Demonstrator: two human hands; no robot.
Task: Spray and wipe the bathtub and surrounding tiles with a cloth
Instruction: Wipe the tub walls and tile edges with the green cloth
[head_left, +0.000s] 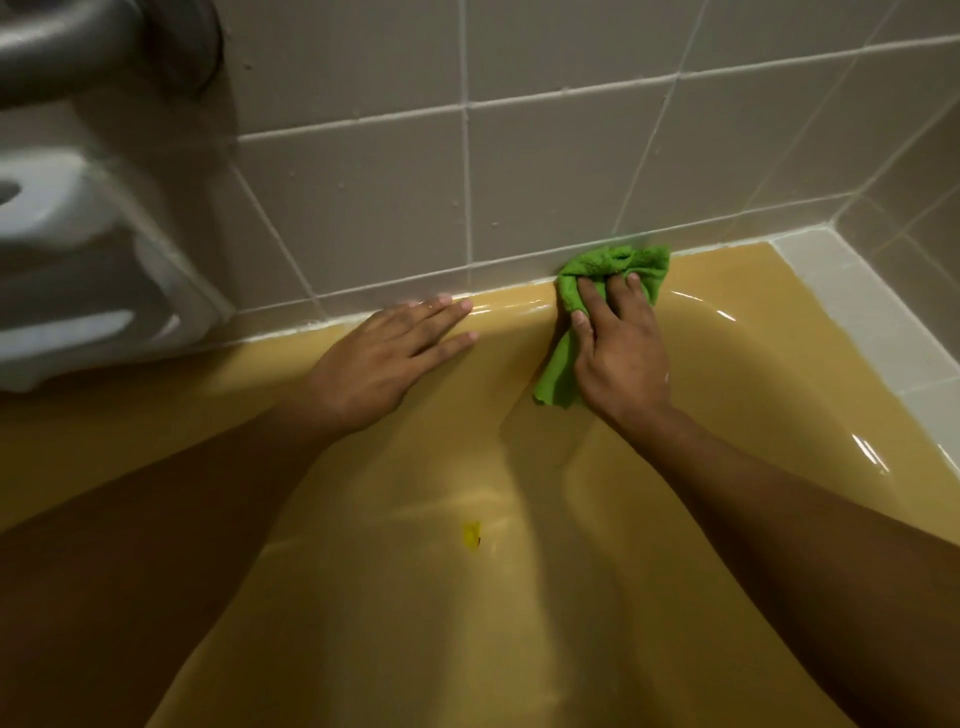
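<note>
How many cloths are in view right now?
1. The green cloth lies under the right hand, pressed on the far rim of the bathtub against the wall tiles. Others may be out of frame.

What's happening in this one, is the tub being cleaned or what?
Yes. A person leans over a yellow bathtub and wipes its far rim where it meets the grey wall tiles. The right hand presses a green cloth against that edge near the corner. The left hand lies flat on the rim beside it. No spray bottle is in view. A small yellow spot sits on the tub floor.
</note>
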